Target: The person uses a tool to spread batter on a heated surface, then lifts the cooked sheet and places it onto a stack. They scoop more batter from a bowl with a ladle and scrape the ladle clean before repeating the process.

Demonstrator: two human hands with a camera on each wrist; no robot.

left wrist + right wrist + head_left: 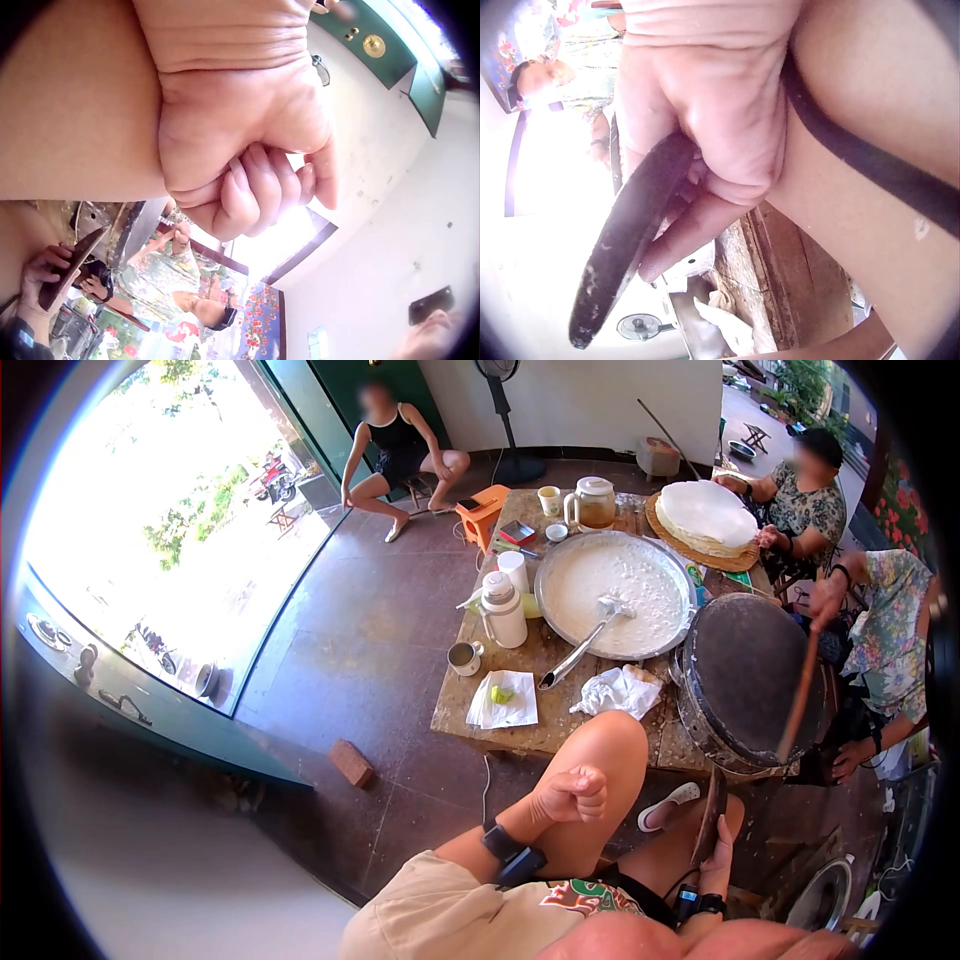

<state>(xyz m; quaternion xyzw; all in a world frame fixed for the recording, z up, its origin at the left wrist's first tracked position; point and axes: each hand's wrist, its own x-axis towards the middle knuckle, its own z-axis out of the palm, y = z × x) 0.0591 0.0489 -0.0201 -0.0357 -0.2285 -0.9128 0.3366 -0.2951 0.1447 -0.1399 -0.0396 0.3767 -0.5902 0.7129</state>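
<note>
My left hand (572, 795) rests on my raised knee, its fingers curled in with nothing in them; the left wrist view shows the same curled fingers (251, 187). Lower right, my right hand (716, 852) holds a dark, flat, curved-edged blade (710, 815) upright beside the other knee. In the right wrist view the blade (626, 232) sticks out between the thumb and fingers of that hand (712, 127). Just beyond it stands a round black griddle (752, 670) at the table's corner. A person's hand (828, 598) holds a wooden stick (800, 700) over the griddle.
On the wooden table (455, 705) are a wide pan of white batter (610, 575) with a ladle (585, 645), a thermos (503, 612), a cup (464, 658), cloths and a pitcher (592, 506). A person behind touches stacked white sheets (705, 515). A brick (351, 762) lies on the floor.
</note>
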